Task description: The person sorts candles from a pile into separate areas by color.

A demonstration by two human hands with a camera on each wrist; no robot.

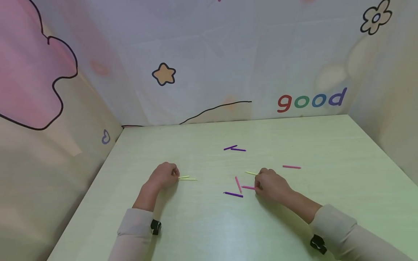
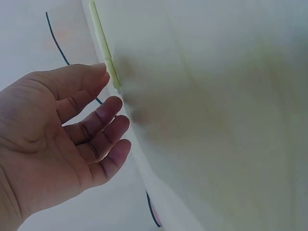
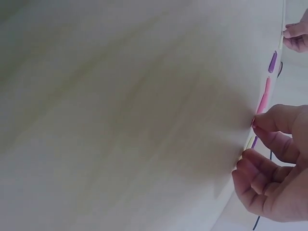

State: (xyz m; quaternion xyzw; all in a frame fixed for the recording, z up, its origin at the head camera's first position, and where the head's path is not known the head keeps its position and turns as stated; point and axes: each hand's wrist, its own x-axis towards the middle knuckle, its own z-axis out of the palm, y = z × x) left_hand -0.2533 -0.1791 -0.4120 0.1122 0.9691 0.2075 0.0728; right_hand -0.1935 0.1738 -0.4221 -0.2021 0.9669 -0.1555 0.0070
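At the left of the table, my left hand [image 1: 164,175] has its thumb and index finger at the end of a thin yellow candle [image 1: 185,177], pinching it. A second yellow candle [image 1: 189,179] lies right alongside. In the left wrist view the other fingers of the left hand [image 2: 72,130] are loosely bent. My right hand [image 1: 272,185] pinches the near end of a pink candle [image 1: 248,187] between thumb and index finger, low over the table. A yellow candle [image 1: 250,173] is partly hidden behind that hand. Another pink candle [image 1: 238,184] and a purple candle [image 1: 233,194] lie just left of it.
Two purple candles [image 1: 238,149] lie touching or crossing farther back on the pale table [image 1: 202,224]. Off to the right lies a lone pink candle [image 1: 291,167]. A printed cloth [image 1: 209,65] stands around the table's back and sides.
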